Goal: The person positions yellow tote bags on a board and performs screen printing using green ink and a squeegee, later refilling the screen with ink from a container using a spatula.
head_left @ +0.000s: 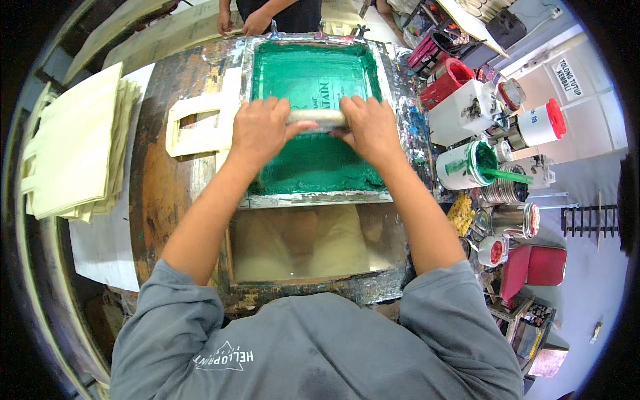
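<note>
Both of my hands grip a pale squeegee (316, 120) that lies crosswise over a screen-printing frame (313, 198). My left hand (261, 133) is closed round its left end, and my right hand (369, 130) round its right end. Green ink (313, 163) coats the mesh, thick along the inner edges; dark lettering shows through a thinner patch beyond the squeegee. The squeegee's lower edge is hidden by its handle and my fingers. A cream cloth bag (200, 127) sticks out from under the frame's left side, its cut-out handle showing.
Stacked cream bags (73, 153) lie at the left. Along the right stand a white tub of green ink (460, 167) with a green stick, a red container (448, 83) and several cans. A glass panel (313, 243) is set in the table nearer me. Another person's hands (257, 21) show beyond the frame.
</note>
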`<action>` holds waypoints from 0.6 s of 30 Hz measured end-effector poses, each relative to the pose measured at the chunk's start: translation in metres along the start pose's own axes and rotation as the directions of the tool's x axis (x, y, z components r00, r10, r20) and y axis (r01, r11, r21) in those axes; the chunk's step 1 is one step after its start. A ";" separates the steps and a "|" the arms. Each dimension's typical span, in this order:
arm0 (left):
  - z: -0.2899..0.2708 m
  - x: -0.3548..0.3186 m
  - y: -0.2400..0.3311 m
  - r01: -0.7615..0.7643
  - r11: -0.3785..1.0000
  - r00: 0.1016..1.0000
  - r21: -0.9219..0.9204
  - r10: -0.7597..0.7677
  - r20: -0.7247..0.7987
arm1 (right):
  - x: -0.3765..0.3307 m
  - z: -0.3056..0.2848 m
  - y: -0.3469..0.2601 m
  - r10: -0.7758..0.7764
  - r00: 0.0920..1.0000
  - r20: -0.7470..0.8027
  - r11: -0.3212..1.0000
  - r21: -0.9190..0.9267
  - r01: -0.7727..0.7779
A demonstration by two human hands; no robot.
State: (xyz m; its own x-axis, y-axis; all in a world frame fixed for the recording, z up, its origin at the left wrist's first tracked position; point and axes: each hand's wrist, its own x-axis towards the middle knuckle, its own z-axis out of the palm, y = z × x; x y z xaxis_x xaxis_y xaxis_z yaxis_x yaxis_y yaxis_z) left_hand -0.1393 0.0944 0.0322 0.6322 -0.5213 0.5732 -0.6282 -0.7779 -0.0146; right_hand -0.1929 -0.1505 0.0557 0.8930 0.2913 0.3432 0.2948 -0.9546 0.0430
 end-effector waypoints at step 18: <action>-0.082 -0.161 0.011 0.341 0.918 0.940 -0.203 -0.338 0.049 | -0.116 -0.044 -0.073 0.099 0.995 0.026 0.993 0.067 -0.100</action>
State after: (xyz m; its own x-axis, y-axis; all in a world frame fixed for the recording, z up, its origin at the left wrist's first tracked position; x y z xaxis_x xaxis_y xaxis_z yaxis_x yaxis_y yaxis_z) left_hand -0.2848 0.1982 0.0068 0.8288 -0.2438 0.5037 -0.4532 -0.8204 0.3487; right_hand -0.3334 -0.1175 0.0542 0.9261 0.1971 0.3216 0.2259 -0.9727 -0.0542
